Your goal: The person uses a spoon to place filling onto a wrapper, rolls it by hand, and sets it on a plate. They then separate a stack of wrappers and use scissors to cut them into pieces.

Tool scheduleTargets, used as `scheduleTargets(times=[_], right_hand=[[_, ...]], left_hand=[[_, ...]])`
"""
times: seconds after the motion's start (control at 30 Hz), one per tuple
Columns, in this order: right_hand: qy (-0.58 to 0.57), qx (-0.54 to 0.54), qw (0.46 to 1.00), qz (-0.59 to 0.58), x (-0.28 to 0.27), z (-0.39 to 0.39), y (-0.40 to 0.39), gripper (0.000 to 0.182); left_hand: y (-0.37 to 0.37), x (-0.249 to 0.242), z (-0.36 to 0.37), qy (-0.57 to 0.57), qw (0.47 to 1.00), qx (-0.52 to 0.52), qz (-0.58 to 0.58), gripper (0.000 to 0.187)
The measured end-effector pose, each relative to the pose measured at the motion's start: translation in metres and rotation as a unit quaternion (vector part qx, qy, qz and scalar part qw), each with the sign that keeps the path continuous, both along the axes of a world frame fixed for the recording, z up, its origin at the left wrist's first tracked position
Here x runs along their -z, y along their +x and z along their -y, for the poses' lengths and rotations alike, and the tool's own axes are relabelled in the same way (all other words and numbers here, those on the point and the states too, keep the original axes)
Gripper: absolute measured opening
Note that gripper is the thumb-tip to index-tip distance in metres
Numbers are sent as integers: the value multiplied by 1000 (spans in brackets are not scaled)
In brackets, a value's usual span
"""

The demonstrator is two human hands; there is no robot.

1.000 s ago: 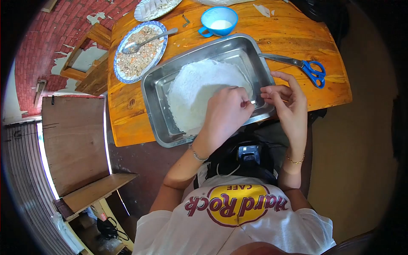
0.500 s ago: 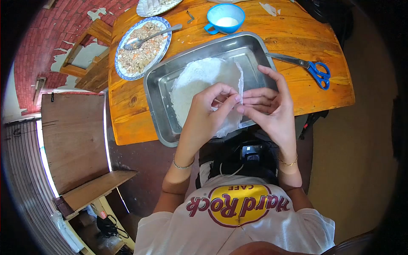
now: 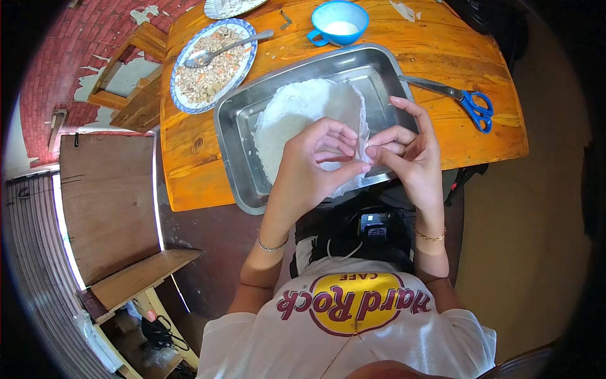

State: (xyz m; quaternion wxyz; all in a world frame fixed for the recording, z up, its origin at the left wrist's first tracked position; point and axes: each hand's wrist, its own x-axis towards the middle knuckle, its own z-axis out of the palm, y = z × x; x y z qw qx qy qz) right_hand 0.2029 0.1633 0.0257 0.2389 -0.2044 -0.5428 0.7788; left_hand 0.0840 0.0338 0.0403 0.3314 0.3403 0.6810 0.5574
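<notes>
A stack of thin white round spring roll wrappers (image 3: 293, 104) lies in a grey metal baking pan (image 3: 225, 136). The edge of the top wrapper (image 3: 362, 120) is lifted at the right side of the stack. My left hand (image 3: 315, 158) pinches that raised edge, its thumb and fingers curled around it from the left. From the right, my right hand (image 3: 410, 155) grips the same edge between thumb and index finger, with another finger extended upward. The lower part of the wrapper hangs over the pan's near side, partly hidden behind my left hand.
A plate of minced filling (image 3: 211, 76) with a spoon (image 3: 230, 47) sits left of the pan. Beyond the pan stands a blue cup (image 3: 339, 25) with white contents. Blue-handled scissors (image 3: 475, 110) lie by the pan's right rim on the wooden table (image 3: 196, 155).
Both hands have shifted slightly right along the wrapper edge, and their fingertips have regripped. The lifted edge now leans further right. The pan and other items stay in place.
</notes>
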Motion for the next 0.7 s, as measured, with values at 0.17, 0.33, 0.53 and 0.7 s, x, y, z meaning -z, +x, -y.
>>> scheduleTargets(times=[0.17,0.33,0.53,0.7], right_hand=[[-12,-2,1000,-5,1,-1,-1,62],[-24,2,1000,-9,1,0,-1,61],[8,6,1000,-11,4,2,-2,59],[2,20,1000,-16,2,9,-6,57]], left_hand=[[7,-3,1,4,998,-3,-55,37],[7,0,4,18,998,-6,-56,29],[9,-7,9,-21,999,-12,-27,23],[9,-8,11,-27,999,-23,23,21]])
